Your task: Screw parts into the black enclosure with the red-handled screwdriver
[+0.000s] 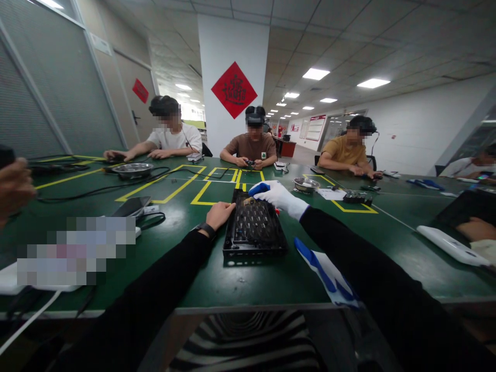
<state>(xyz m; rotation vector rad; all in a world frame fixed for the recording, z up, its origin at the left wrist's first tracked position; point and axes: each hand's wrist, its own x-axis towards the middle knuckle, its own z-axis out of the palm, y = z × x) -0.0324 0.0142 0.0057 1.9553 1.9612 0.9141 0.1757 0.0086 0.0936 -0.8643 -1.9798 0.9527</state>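
Observation:
In front of me on the green table lies a black rectangular casing with rows of small shiny parts inside. My left hand, bare with a dark wristband, rests against the casing's left edge; its fingers are pressed together. My right hand, in a white glove with blue fingertips, reaches over the casing's far end with fingers curled down. A small brownish part shows just below those fingertips; whether they grip anything is hidden. A loose blue-and-white glove lies beside my right forearm.
Yellow tape outlines mark the green table. Metal bowls stand farther back left and right. A phone and cables lie left. A black part sits right. Several people work around the table; a person's hand shows far left.

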